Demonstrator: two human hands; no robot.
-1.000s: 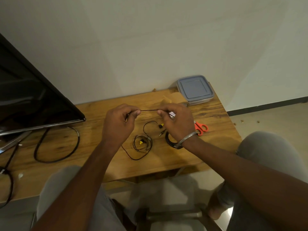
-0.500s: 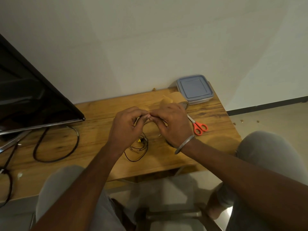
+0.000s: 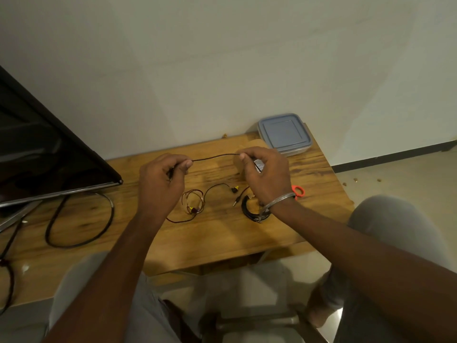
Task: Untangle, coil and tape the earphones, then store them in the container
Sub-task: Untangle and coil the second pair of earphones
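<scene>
One view only: a wide-angle camera on the person's head, which looks forward and down from close above the wooden table point(image 3: 222, 238). The left hand point(image 3: 160, 184) and right hand point(image 3: 267, 177) lie near the middle; the wall point(image 3: 222, 58) fills the upper half.

A wooden table point(image 3: 222, 238) stands against a plain pale wall point(image 3: 222, 70) at 12 o'clock. At 10 o'clock from the table's middle leans a dark television screen point(image 3: 37, 154), its lower edge on the wood. A thick black cable point(image 3: 112, 208) lies in a loose loop at 9 o'clock, just below the screen. At 3 o'clock is a pale tiled floor point(image 3: 395, 174) with a black skirting board point(image 3: 395, 154) and a few crumbs point(image 3: 355, 179). At 6 o'clock, a metal stool frame point(image 3: 257, 320) shows.
</scene>
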